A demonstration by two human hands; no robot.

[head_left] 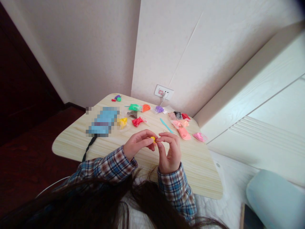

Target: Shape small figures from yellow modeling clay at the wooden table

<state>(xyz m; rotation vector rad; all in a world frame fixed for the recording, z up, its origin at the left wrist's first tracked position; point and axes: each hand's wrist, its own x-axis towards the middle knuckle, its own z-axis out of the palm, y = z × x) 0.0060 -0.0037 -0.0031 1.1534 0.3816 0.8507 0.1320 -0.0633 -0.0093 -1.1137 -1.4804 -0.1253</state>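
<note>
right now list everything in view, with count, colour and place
yellow piece: one, yellow, between the hands
packets: about a dozen, overlapping; green, orange, purple, yellow, red, black, pinks and others, table's far and right parts
stick: one, turquoise, beyond right hand
small lumps: several, red, purple, green, far left corner
pixelated item: one, blue, table's left
cord: one, black, below pixelated item
table: one, pale wood-look, centre
socket: one, white, on wall, plug in it
rounded object: one, pale blue, lower right
floor: one, dark red-brown, left
sleeves: two, plaid
hair: dark, bottom
left hand: one, bare, holding yellow piece
right hand: one, bare, fingertips beside it
</note>
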